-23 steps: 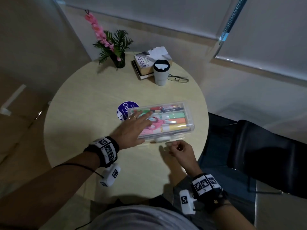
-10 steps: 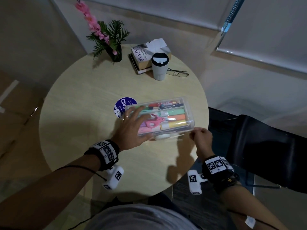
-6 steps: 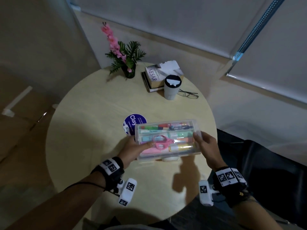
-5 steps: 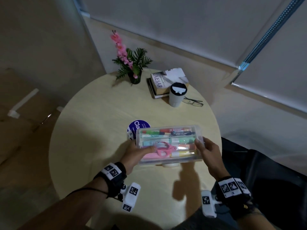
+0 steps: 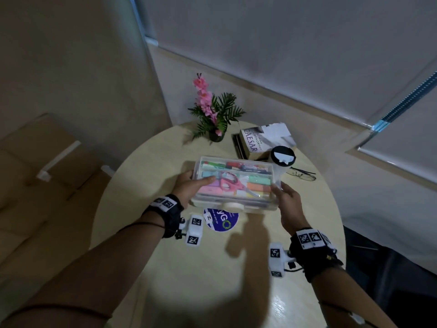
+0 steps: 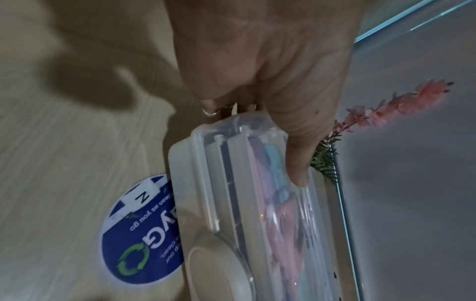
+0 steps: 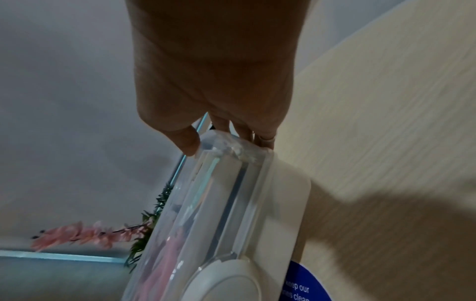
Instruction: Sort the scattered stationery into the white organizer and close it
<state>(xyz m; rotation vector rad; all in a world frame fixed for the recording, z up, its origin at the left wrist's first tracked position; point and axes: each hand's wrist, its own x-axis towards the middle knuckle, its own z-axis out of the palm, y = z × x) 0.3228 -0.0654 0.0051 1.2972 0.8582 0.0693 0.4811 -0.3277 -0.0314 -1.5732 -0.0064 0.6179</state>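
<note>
The organizer (image 5: 235, 183) is lifted above the table (image 5: 165, 268), its clear lid down over scissors (image 5: 229, 183) and markers. The left hand (image 5: 190, 189) grips its left end, thumb on the lid; the right hand (image 5: 287, 200) grips the right end. No loose stationery shows on the table, so sorting and closing look done; only setting it down seems left.
</note>
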